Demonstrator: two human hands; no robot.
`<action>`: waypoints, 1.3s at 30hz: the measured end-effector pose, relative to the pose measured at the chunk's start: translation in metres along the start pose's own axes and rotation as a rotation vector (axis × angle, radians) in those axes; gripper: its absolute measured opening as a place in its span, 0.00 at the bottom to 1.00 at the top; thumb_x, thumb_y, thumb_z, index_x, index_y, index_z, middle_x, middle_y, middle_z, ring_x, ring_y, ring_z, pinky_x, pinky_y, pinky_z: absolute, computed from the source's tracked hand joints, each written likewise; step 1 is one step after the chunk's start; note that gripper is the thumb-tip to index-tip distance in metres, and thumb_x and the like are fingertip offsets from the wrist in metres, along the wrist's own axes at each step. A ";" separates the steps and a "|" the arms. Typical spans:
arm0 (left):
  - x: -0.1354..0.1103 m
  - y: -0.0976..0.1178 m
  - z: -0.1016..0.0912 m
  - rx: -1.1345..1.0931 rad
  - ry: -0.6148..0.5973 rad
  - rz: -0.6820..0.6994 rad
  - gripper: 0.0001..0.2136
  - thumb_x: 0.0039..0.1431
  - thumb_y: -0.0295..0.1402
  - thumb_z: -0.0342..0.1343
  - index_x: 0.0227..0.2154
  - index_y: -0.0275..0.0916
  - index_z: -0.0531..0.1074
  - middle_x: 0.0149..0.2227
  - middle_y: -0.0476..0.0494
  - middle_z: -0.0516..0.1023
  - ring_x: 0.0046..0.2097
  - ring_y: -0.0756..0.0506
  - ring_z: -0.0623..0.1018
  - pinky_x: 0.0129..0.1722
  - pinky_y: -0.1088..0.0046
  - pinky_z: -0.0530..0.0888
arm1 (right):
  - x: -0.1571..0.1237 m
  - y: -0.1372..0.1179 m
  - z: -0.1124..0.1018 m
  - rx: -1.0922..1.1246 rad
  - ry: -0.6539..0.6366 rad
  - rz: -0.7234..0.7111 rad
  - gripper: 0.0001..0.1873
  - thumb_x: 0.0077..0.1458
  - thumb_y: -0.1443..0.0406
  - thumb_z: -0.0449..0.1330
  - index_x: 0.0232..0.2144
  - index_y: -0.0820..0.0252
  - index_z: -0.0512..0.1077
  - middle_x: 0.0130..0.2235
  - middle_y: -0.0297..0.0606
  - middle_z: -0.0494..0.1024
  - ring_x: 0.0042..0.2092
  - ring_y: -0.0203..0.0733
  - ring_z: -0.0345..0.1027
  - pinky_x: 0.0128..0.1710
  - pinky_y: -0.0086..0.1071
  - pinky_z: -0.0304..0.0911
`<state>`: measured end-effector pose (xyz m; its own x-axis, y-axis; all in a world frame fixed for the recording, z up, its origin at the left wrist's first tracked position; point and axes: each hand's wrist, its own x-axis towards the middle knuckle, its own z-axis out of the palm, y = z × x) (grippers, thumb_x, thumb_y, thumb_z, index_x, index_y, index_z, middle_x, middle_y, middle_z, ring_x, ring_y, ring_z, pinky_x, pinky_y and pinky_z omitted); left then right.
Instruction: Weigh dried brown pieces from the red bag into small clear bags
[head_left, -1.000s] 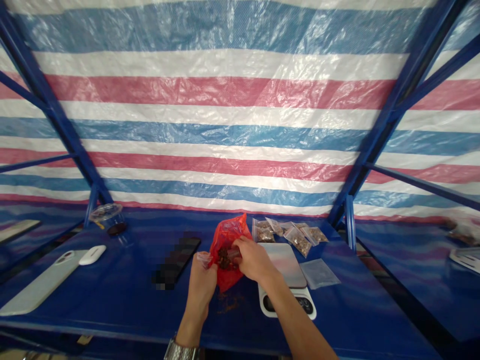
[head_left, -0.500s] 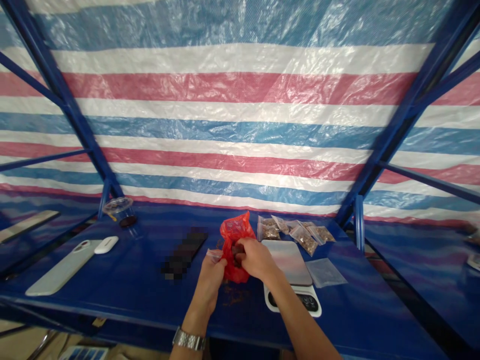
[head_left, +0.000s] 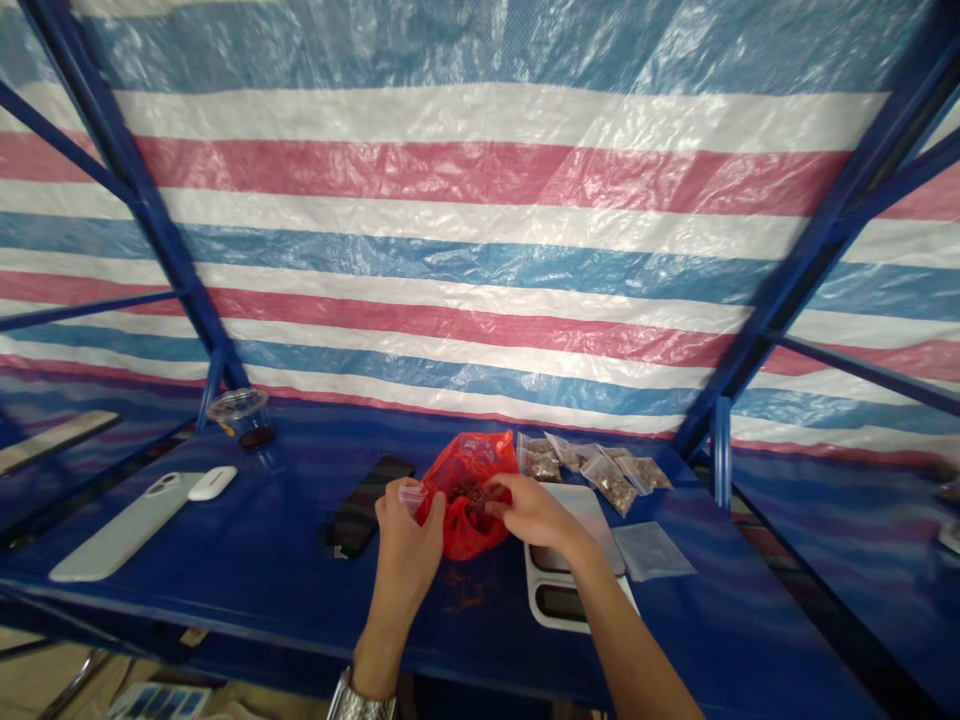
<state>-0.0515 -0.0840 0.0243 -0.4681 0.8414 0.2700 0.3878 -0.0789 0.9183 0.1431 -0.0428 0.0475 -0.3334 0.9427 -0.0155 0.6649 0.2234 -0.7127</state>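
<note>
A red plastic bag (head_left: 469, 490) with dark brown bits inside sits on the blue shelf (head_left: 247, 580). My left hand (head_left: 409, 535) is closed on the bag's left edge together with a small clear bag (head_left: 411, 494). My right hand (head_left: 529, 510) pinches at the red bag's mouth from the right, fingers closed over the contents. Just right of the hands stands a white kitchen scale (head_left: 574, 570), partly hidden by my right forearm.
Several small filled clear bags (head_left: 600, 468) lie behind the scale, and an empty clear bag (head_left: 654, 550) to its right. A dark phone (head_left: 367, 500), a white case (head_left: 211, 483), a grey phone (head_left: 124, 525) and a clear cup (head_left: 244, 415) lie to the left. Blue frame posts stand on both sides.
The red bag's mouth has spread wider and my hands have moved slightly apart. The view has shifted a little, and my right forearm covers more of the scale.
</note>
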 end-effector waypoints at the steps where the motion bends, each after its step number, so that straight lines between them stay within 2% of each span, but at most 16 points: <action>1: 0.001 0.003 -0.003 0.001 0.024 0.024 0.15 0.56 0.41 0.60 0.42 0.39 0.69 0.38 0.42 0.74 0.39 0.41 0.77 0.45 0.57 0.78 | -0.002 -0.003 -0.003 -0.019 -0.005 0.020 0.12 0.57 0.67 0.63 0.44 0.59 0.81 0.46 0.43 0.85 0.49 0.49 0.78 0.49 0.35 0.67; 4: 0.003 0.011 -0.010 -0.045 0.075 0.081 0.17 0.58 0.43 0.61 0.45 0.39 0.69 0.42 0.39 0.74 0.44 0.39 0.76 0.50 0.55 0.76 | -0.009 -0.012 -0.010 -0.058 -0.071 0.070 0.12 0.56 0.66 0.65 0.43 0.58 0.82 0.44 0.42 0.85 0.46 0.49 0.79 0.44 0.34 0.67; 6: 0.001 0.017 -0.015 -0.143 0.036 0.090 0.21 0.59 0.45 0.61 0.50 0.40 0.68 0.45 0.39 0.74 0.47 0.39 0.76 0.52 0.57 0.75 | -0.014 -0.018 -0.012 -0.078 -0.122 0.068 0.11 0.54 0.66 0.65 0.41 0.57 0.82 0.40 0.40 0.86 0.42 0.48 0.79 0.39 0.33 0.66; 10: -0.013 0.032 -0.016 -0.396 -0.176 -0.046 0.26 0.63 0.48 0.57 0.60 0.43 0.64 0.51 0.41 0.75 0.47 0.43 0.79 0.49 0.65 0.77 | -0.019 -0.029 -0.010 -0.145 -0.132 0.025 0.10 0.51 0.67 0.66 0.37 0.54 0.83 0.37 0.39 0.86 0.36 0.46 0.78 0.31 0.31 0.62; 13: -0.022 0.040 -0.007 -0.456 -0.321 -0.126 0.26 0.63 0.49 0.56 0.60 0.42 0.66 0.53 0.41 0.77 0.49 0.43 0.80 0.49 0.67 0.77 | -0.021 -0.037 -0.008 -0.162 -0.189 -0.005 0.06 0.51 0.66 0.66 0.33 0.54 0.83 0.33 0.38 0.85 0.33 0.44 0.76 0.28 0.30 0.59; 14: -0.024 0.039 -0.002 -0.430 -0.340 -0.122 0.25 0.63 0.48 0.56 0.58 0.41 0.68 0.53 0.40 0.78 0.51 0.42 0.80 0.51 0.66 0.77 | -0.021 -0.039 -0.008 -0.165 -0.203 -0.014 0.05 0.51 0.66 0.66 0.32 0.55 0.82 0.33 0.38 0.85 0.33 0.45 0.76 0.28 0.30 0.59; 16: -0.023 0.034 0.008 -0.344 -0.299 -0.097 0.21 0.63 0.45 0.55 0.54 0.40 0.71 0.51 0.39 0.79 0.51 0.41 0.80 0.53 0.65 0.76 | -0.020 -0.042 -0.008 -0.175 -0.174 -0.009 0.04 0.52 0.65 0.66 0.33 0.55 0.82 0.35 0.39 0.85 0.35 0.46 0.78 0.29 0.31 0.60; 20: -0.017 0.010 0.018 -0.126 -0.252 -0.036 0.13 0.65 0.35 0.50 0.48 0.37 0.71 0.45 0.37 0.81 0.47 0.39 0.81 0.51 0.60 0.76 | -0.009 -0.039 -0.006 -0.278 0.060 0.018 0.11 0.56 0.68 0.65 0.43 0.55 0.80 0.45 0.42 0.85 0.48 0.50 0.78 0.43 0.34 0.65; 23: -0.015 -0.001 0.017 0.065 -0.274 -0.022 0.11 0.66 0.32 0.47 0.46 0.38 0.71 0.41 0.37 0.81 0.45 0.38 0.81 0.49 0.59 0.75 | 0.004 -0.034 0.003 -0.408 0.156 -0.006 0.16 0.58 0.70 0.63 0.49 0.57 0.77 0.51 0.45 0.82 0.54 0.51 0.75 0.51 0.37 0.65; 25: -0.016 -0.002 0.015 0.165 -0.300 -0.010 0.12 0.69 0.32 0.44 0.45 0.38 0.72 0.41 0.36 0.81 0.46 0.37 0.82 0.48 0.59 0.74 | 0.012 -0.031 0.010 -0.475 0.170 0.004 0.18 0.58 0.72 0.61 0.50 0.58 0.76 0.54 0.46 0.80 0.56 0.51 0.74 0.54 0.39 0.64; 28: -0.017 0.005 0.013 0.291 -0.298 -0.010 0.15 0.72 0.31 0.40 0.49 0.36 0.71 0.47 0.31 0.81 0.51 0.35 0.80 0.50 0.58 0.73 | 0.019 -0.029 0.019 -0.532 0.192 0.055 0.20 0.57 0.75 0.59 0.51 0.60 0.75 0.56 0.47 0.78 0.57 0.51 0.72 0.55 0.40 0.64; 33: -0.019 0.015 0.012 0.548 -0.311 -0.040 0.16 0.70 0.25 0.41 0.54 0.35 0.69 0.51 0.30 0.79 0.54 0.35 0.79 0.50 0.61 0.72 | 0.021 -0.029 0.024 -0.586 0.265 0.098 0.23 0.57 0.77 0.56 0.54 0.61 0.74 0.59 0.47 0.76 0.59 0.53 0.71 0.56 0.41 0.64; 36: -0.022 0.014 0.016 0.657 -0.374 -0.025 0.16 0.70 0.24 0.42 0.54 0.34 0.70 0.51 0.28 0.79 0.55 0.34 0.78 0.51 0.60 0.72 | 0.022 -0.029 0.025 -0.597 0.230 0.077 0.23 0.58 0.78 0.55 0.53 0.60 0.74 0.59 0.47 0.76 0.60 0.52 0.70 0.55 0.40 0.64; 39: -0.023 0.009 0.023 0.668 -0.366 -0.007 0.16 0.68 0.25 0.46 0.56 0.33 0.70 0.52 0.28 0.78 0.58 0.32 0.76 0.52 0.58 0.72 | 0.024 -0.028 0.026 -0.567 0.172 0.030 0.21 0.61 0.77 0.53 0.52 0.58 0.74 0.57 0.45 0.77 0.58 0.49 0.70 0.53 0.38 0.64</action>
<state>-0.0190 -0.0914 0.0198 -0.2238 0.9736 0.0446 0.8385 0.1690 0.5181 0.0991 -0.0331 0.0487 -0.2273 0.9666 0.1181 0.9414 0.2491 -0.2274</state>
